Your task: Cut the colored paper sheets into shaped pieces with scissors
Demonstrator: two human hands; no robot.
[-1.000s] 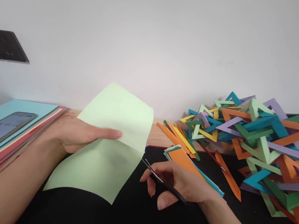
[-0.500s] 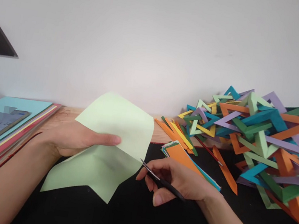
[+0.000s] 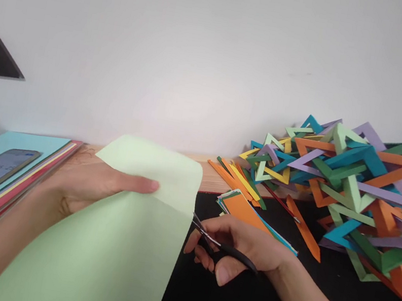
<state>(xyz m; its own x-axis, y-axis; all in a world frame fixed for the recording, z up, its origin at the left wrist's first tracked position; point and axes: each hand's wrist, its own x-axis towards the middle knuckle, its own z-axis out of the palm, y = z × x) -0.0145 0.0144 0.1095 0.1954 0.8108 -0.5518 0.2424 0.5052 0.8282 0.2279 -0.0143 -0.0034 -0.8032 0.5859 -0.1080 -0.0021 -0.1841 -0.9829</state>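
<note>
A large pale green sheet of paper [image 3: 107, 248] hangs from my left hand [image 3: 103, 183], whose thumb presses on its face while the fingers are hidden behind it. The sheet's lower part drops toward me and runs out of view at the bottom. In my right hand [image 3: 226, 250] is a pair of black-handled scissors [image 3: 235, 253], with fingers and thumb around the handles. The blades are slightly apart, and their tips are at the paper's right edge.
Several folded paper star shapes [image 3: 356, 192] are heaped at the right. Paper strips [image 3: 240, 180] and a stack of orange-topped cut paper [image 3: 248, 215] lie beside them on a black mat [image 3: 191, 298]. Coloured sheets [image 3: 51, 143] with a phone [image 3: 0, 176] on top sit at the left.
The green sheet has swung down and unfolded, its lower part now reaching the bottom of view. My right hand has shifted slightly right and down, and the scissor blades have parted more.
</note>
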